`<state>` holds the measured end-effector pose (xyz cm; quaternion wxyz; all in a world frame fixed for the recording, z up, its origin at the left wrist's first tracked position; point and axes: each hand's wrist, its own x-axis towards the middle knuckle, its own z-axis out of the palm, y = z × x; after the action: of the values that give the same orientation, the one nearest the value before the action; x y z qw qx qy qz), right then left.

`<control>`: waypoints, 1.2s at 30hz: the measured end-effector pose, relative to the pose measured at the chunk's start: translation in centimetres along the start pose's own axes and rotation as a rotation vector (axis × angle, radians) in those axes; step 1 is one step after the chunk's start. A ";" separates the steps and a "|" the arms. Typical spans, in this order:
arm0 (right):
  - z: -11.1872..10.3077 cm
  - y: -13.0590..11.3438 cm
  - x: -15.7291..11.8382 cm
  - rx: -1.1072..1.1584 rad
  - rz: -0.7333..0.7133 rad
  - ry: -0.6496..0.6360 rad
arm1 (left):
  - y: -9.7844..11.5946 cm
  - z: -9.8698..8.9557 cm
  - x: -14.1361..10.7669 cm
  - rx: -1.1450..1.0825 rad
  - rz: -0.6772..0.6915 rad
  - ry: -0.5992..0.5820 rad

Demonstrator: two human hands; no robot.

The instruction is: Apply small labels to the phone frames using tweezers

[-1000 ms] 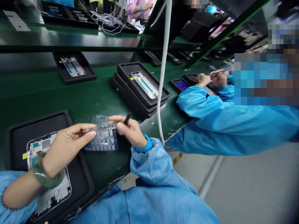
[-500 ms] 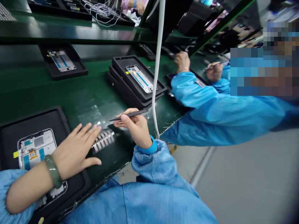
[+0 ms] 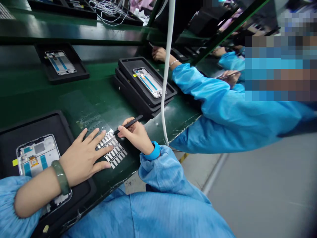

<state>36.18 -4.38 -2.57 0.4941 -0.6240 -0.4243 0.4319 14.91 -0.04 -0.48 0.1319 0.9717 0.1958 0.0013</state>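
Note:
A clear sheet of small silvery stickers (image 3: 116, 152) lies flat on the green bench. My left hand (image 3: 85, 155), with a green bangle on its wrist, rests on the sheet's left side, fingers spread. Between thumb and fingers, my right hand (image 3: 133, 134) grips black tweezers (image 3: 132, 122). Their tip is at the sheet's upper edge; whether it has picked up a sticker is too small to tell. Beneath my left forearm, a phone frame (image 3: 37, 153) with blue strips and a yellow tab sits in a black foam tray (image 3: 63, 127), partly covered by my arm.
Stacked black trays (image 3: 146, 105) hold another phone frame (image 3: 148, 82). At the back left is one more tray (image 3: 83, 73). A white cable (image 3: 165, 72) hangs down in front of the bench. On the right, a co-worker's blue sleeve (image 3: 210, 96) reaches over the bench.
The sticker sheet now lies flat and shows more clearly. My left fingers have spread over it, and the tweezers have moved left and down to its edge. The co-worker's hand has reached further left.

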 end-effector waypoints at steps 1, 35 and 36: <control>0.0 0.1 0.1 -0.027 0.000 -0.016 | 0.0 0.0 0.0 -0.003 0.000 -0.003; 0.2 -0.9 1.1 0.070 0.130 -0.086 | -0.1 0.3 0.1 -0.111 -0.009 0.069; 0.2 -0.9 1.1 0.077 0.135 -0.092 | -0.1 0.3 0.1 -0.112 -0.008 0.068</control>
<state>36.15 -3.15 -1.86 0.4675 -0.6111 -0.3864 0.5086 14.95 0.02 -0.79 0.1795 0.9613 0.2039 0.0449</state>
